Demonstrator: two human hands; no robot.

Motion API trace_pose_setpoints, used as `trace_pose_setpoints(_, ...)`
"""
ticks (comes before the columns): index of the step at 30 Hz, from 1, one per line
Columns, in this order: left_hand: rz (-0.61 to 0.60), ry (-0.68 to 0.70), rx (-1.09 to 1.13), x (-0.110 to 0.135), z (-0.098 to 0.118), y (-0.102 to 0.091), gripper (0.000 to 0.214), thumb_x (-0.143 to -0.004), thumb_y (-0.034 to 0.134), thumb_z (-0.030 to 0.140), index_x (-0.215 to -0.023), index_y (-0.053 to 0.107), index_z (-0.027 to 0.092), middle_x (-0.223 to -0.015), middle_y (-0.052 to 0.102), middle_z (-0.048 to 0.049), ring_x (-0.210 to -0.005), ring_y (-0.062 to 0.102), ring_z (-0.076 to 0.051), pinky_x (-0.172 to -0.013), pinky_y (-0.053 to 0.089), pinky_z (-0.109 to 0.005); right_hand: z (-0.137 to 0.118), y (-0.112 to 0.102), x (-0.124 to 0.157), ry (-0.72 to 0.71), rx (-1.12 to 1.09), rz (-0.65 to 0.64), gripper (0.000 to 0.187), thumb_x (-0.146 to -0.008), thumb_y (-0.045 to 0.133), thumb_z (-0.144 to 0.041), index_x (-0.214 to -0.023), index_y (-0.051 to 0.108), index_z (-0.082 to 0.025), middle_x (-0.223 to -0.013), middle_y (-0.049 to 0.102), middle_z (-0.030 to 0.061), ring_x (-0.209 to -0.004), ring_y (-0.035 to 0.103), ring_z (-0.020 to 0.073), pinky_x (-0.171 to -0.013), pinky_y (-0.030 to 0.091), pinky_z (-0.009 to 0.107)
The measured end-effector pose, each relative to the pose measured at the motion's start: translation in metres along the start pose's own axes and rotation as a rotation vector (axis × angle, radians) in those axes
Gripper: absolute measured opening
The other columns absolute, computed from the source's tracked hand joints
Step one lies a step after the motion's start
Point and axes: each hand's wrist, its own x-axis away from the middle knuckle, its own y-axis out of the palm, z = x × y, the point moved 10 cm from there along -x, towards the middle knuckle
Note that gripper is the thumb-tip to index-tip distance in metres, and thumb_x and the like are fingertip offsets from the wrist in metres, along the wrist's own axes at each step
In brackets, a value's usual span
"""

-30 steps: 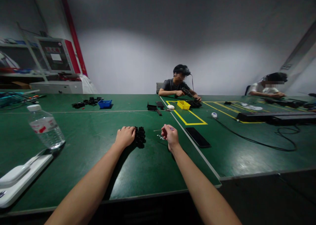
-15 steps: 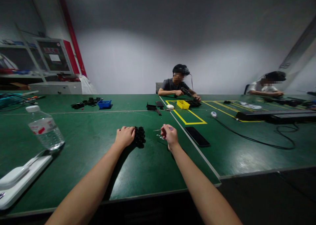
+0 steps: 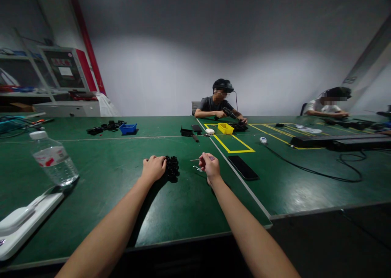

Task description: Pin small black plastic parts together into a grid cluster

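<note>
My left hand [image 3: 153,167] rests on the green table with its fingers curled against the left side of a cluster of small black parts [image 3: 173,168]. The fingertips are partly hidden, but they press on the cluster's edge. To the right, my right hand [image 3: 210,167] is closed around a thin pointed metal tool [image 3: 194,160]; its shaft points left toward the cluster, and the fingers cover its handle. Several tiny pale pieces [image 3: 198,169] lie on the table just beside the right hand, under the tool.
A phone [image 3: 243,167] lies right of my right hand. At left stand a water bottle [image 3: 55,160] and a white power strip [image 3: 33,225]. Farther back are a blue bin [image 3: 128,129], a yellow bin [image 3: 225,128] and black parts [image 3: 186,131]. Two people [image 3: 218,103] sit across the table.
The whole view has shifted slightly. My hands, the cluster and the thin tool keep nearly the same places relative to each other.
</note>
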Motion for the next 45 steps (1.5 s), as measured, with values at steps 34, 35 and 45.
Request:
trace_pose_setpoints(34,0.294,0.267,0.206,0.022,0.05,-0.048,0.013,-0.085,0.062,0.034,-0.09,0.071,0.026,-0.1,0.072,-0.002,-0.096,0.058,-0.022,-0.083,0.041,-0.036,-0.001,-0.005,-0.008,-0.101,0.21,0.03,0.039,-0.078,0.056,-0.056,-0.078,0.061,-0.017,-0.06,0.061,-0.0016,-0.038,0.044,0.0069,-0.038,0.033,0.019)
trace_pose_setpoints(35,0.277,0.309,0.206,0.024,0.056,-0.046,0.013,-0.085,0.062,0.035,-0.091,0.071,0.027,-0.1,0.072,-0.0016,-0.096,0.058,-0.022,-0.082,0.041,-0.035,-0.001,-0.003,-0.009,-0.117,0.273,0.006,0.041,-0.079,0.054,-0.058,-0.082,0.061,-0.018,-0.064,0.064,-0.0005,-0.039,0.046,0.0078,-0.039,0.035,0.02)
trace_pose_setpoints(45,0.174,0.56,0.166,0.044,0.1,-0.029,0.015,-0.089,0.06,0.036,-0.092,0.071,0.026,-0.112,0.068,-0.0014,-0.104,0.052,-0.022,-0.084,0.038,-0.036,-0.003,-0.006,-0.007,-0.104,1.039,-0.068,0.003,-0.083,0.061,-0.027,-0.082,0.064,-0.026,-0.079,0.073,-0.0011,-0.072,0.065,0.016,-0.058,0.039,0.023)
